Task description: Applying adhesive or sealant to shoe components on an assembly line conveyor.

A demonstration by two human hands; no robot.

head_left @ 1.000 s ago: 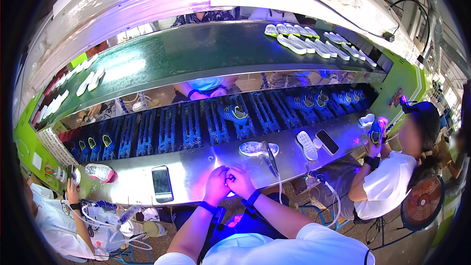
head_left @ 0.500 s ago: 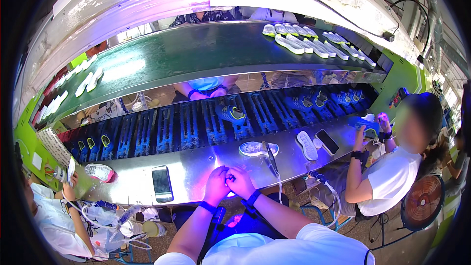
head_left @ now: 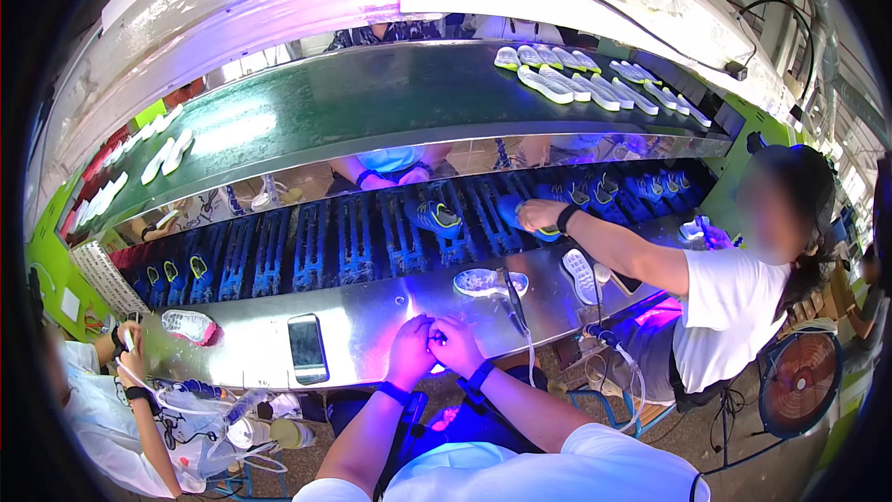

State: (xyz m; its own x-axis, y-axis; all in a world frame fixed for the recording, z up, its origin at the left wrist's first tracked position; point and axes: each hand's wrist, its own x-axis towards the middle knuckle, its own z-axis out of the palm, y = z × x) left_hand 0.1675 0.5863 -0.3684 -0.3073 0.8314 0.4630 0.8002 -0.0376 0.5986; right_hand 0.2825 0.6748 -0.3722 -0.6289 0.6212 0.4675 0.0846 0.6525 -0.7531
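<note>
My left hand [head_left: 412, 350] and my right hand [head_left: 456, 346] meet fingertip to fingertip over the near edge of the steel bench [head_left: 372, 316]. Their fingers are curled together around a tiny dark spot, too small to make out. Both wrists wear dark bands. A pale shoe [head_left: 489, 282] lies on the bench just beyond my right hand, with a thin tool and hose [head_left: 514, 307] beside it. A phone [head_left: 307, 347] lies flat to the left of my left hand.
A co-worker in a white shirt [head_left: 734, 307] at the right reaches a hand [head_left: 539, 215] onto the lower blue-lit conveyor [head_left: 316, 246], near a blue shoe [head_left: 435, 217]. White soles [head_left: 567, 84] ride the upper green belt. Another person [head_left: 102, 409] sits at the left, by a white shoe [head_left: 189, 325]. A fan [head_left: 799, 381] stands on the floor at the right.
The co-worker at the right has stretched an arm forward onto the lower conveyor. My own hands have stayed together in the same spot.
</note>
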